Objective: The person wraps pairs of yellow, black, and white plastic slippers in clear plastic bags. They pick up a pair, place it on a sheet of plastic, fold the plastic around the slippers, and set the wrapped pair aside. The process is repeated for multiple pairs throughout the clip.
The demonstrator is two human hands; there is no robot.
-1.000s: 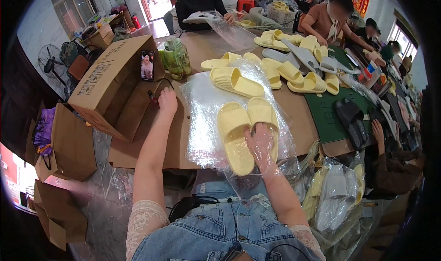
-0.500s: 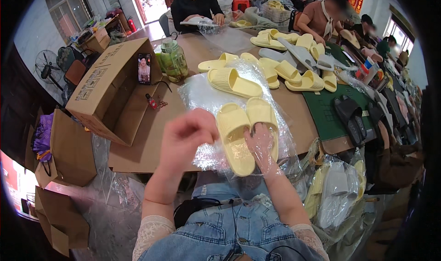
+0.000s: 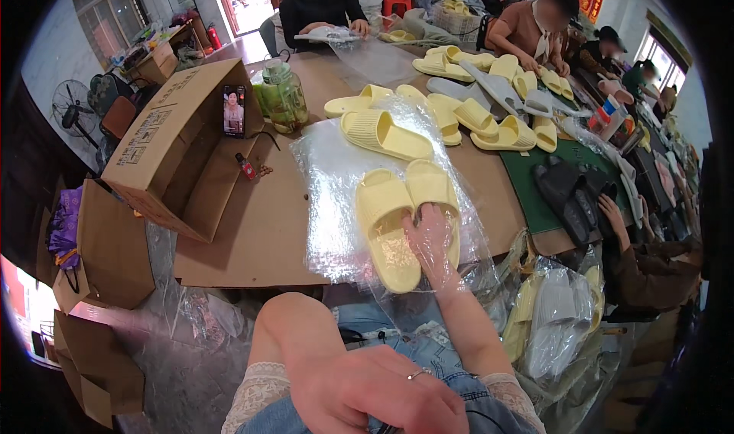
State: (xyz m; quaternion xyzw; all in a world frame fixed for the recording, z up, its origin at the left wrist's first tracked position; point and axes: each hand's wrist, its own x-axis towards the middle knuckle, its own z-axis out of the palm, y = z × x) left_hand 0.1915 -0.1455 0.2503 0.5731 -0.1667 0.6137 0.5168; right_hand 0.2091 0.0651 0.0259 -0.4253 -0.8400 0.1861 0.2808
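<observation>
A pair of yellow slippers (image 3: pixel 388 239) lies side by side at the table's near edge, with a clear plastic bag (image 3: pixel 397 293) around it. My right hand (image 3: pixel 430 239) reaches inside the bag, its fingers bent over the inner edges of the slippers and gripping them. Close to the camera, my left hand (image 3: pixel 382 392) is bent down in front of my chest, fingers curled, a ring on one. The lower edge cuts off its fingertips, so anything in them is hidden. Beneath the pair lies a stack of clear bags (image 3: pixel 329 239). Another yellow slipper (image 3: pixel 386 134) rests on its far part.
An open carton (image 3: pixel 164 155) with a phone (image 3: pixel 234 111) stands left, beside a green-tinted jar (image 3: pixel 284 102). Yellow and grey slippers (image 3: pixel 489 90) are piled back right. Black slippers (image 3: pixel 564 197) lie on a green mat, a co-worker's hand (image 3: pixel 612 214) beside them. Bagged slippers (image 3: pixel 558 319) hang low right.
My left hand has swung from beside the slippers down and back toward my chest. The right hand stays on the pair. At right, a co-worker's hand has come to the black slippers.
</observation>
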